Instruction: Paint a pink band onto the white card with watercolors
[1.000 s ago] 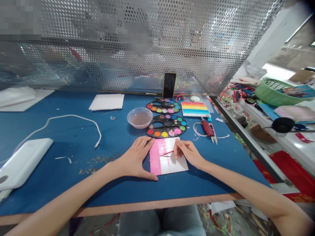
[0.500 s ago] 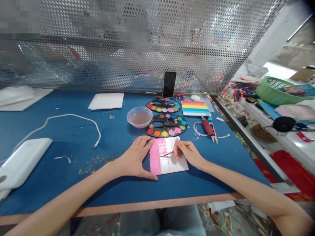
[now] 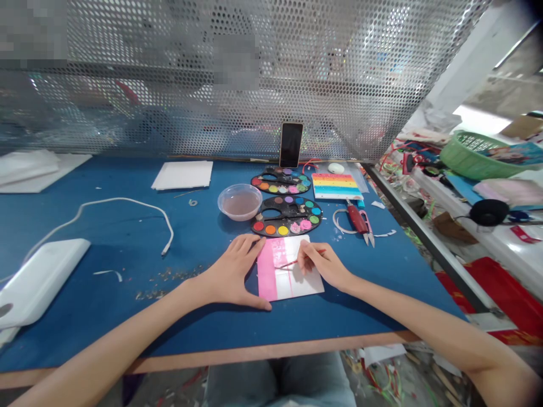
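Observation:
My left hand (image 3: pixel 231 274) rests flat on the blue table with its fingers spread, the fingertips and thumb touching the left side of a white card (image 3: pixel 299 281). The card has a pink painted band (image 3: pixel 267 271) along its left side and a paler pink patch at the top. My right hand (image 3: pixel 321 265) pinches a thin red paintbrush (image 3: pixel 292 263), its tip on the card near the pink area. Just beyond the card lies a black watercolour palette (image 3: pixel 286 216) with round colour pans.
Behind it are a second palette (image 3: pixel 280 182), a plastic bowl of cloudy water (image 3: pixel 240 202), a rainbow-striped card (image 3: pixel 335 186), red-handled snips (image 3: pixel 358 220) and an upright phone (image 3: pixel 291 144). A white cable (image 3: pixel 123 202) and a white power bank (image 3: pixel 42 281) lie left. Perforated metal screen (image 3: pixel 271 68) stands behind.
My right hand and the brush tip have shifted slightly left across the card. My left hand and the card stay in place.

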Motion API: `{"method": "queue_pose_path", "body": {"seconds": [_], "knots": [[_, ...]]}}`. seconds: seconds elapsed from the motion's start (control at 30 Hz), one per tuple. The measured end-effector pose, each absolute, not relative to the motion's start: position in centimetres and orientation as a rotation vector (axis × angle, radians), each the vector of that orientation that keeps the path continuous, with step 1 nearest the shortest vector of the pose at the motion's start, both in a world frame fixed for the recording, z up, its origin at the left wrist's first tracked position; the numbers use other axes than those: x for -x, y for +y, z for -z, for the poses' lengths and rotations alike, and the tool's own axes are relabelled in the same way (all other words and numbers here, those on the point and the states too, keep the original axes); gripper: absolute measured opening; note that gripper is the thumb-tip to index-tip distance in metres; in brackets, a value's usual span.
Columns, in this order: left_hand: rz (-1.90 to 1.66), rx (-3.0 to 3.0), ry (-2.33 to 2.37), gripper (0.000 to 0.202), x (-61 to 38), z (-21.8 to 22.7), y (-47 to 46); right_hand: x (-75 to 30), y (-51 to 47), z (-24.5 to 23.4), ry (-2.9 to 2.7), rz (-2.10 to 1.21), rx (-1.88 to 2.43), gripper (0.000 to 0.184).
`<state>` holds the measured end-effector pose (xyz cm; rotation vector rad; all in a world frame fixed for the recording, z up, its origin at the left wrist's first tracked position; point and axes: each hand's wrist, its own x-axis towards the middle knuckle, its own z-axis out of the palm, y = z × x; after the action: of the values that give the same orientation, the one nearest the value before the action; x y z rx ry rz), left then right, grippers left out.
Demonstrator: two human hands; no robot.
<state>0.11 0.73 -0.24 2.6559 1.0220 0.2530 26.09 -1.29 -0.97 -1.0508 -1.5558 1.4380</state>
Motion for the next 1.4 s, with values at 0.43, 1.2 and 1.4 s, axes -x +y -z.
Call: {"method": "queue_pose_path", "body": {"seconds": [0.43,1.2,1.4], "knots": [[-0.217,-2.638,1.041,0.13,-0.11,0.08,0.75,-26.2,-1.53,0.94,-1.554,-1.452,1.051,0.065],[-0.201,-2.681,1.035,0.13,-0.12,0.21,0.79,-26.7,-1.57,0.7,-1.587,-1.454,1.014,0.062],[-0.25,-2.668,1.022,0.128,-0.1,0.23,0.77,-26.68,-1.61,0.42,-1.597,-1.439,1.023,0.063]]}}
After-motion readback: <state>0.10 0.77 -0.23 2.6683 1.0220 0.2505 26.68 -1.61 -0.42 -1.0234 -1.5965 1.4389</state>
